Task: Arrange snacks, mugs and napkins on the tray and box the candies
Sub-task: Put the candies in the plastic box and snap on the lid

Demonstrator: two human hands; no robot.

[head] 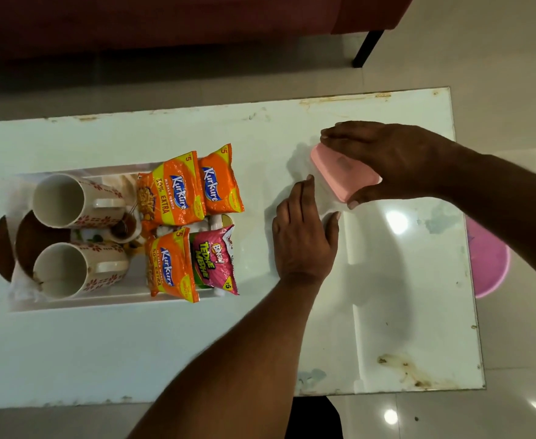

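A white tray (79, 304) lies at the table's left. It carries two floral mugs (70, 201) (73, 270) on their sides, three orange Kurkure packets (173, 188) (220, 182) (170, 264) and a pink Bingo packet (214, 259). White napkins (22, 285) show under the lower mug. At the right, my right hand (396, 160) grips a pink box lid (342, 169) from above. My left hand (303, 239) rests beside it with fingers touching a clear box (326, 204) beneath the lid. The candies are hidden.
The white glass table (387, 280) has stains near its front right corner. A pink tub (488, 258) stands on the floor beyond the right edge. A dark red sofa (165, 23) runs along the far side. Brown round coasters (2, 248) sit at the tray's left.
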